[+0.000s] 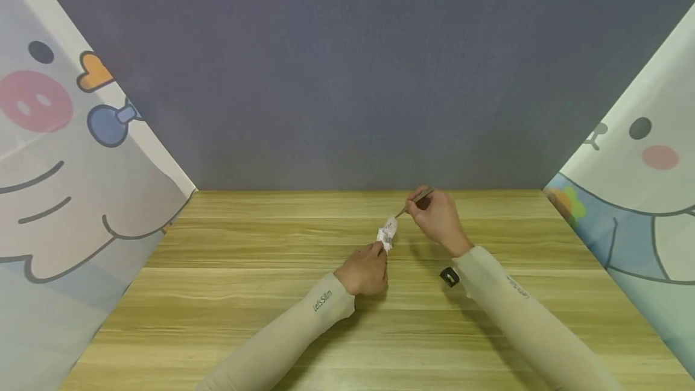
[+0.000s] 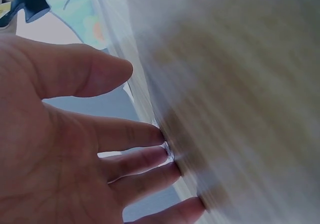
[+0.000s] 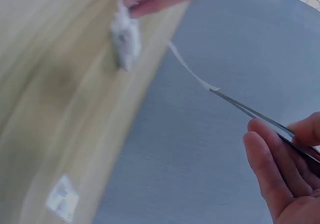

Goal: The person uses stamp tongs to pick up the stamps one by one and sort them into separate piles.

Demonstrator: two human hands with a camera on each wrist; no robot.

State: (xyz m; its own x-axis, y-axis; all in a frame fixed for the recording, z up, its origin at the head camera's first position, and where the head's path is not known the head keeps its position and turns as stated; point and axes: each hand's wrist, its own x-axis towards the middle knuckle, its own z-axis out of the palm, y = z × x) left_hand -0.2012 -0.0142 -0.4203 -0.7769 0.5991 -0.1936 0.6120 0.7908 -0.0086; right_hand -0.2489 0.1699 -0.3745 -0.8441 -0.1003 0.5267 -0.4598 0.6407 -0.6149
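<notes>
In the head view, my left hand (image 1: 365, 267) presses its fingertips on the lower end of a small white packet-like piece with dark marks (image 1: 386, 236), lying on the wooden table. Its fingers (image 2: 132, 136) are nearly straight in the left wrist view, and the thumb stands apart. Between thumb and fingers, my right hand (image 1: 438, 217) pinches metal tweezers (image 1: 415, 201), tips pointing toward the white piece. A thin white strip (image 3: 187, 69) hangs from the tweezers' tips in the right wrist view. The white piece (image 3: 126, 39) is blurred there, so its kind is unclear.
A small printed white scrap (image 3: 63, 199) shows on the table in the right wrist view. Behind the wooden table (image 1: 244, 240) rises a grey panel (image 1: 347, 77). Cartoon-printed panels flank it at left (image 1: 81, 198) and right (image 1: 651, 198). A black item (image 1: 449, 276) sits at the right wrist.
</notes>
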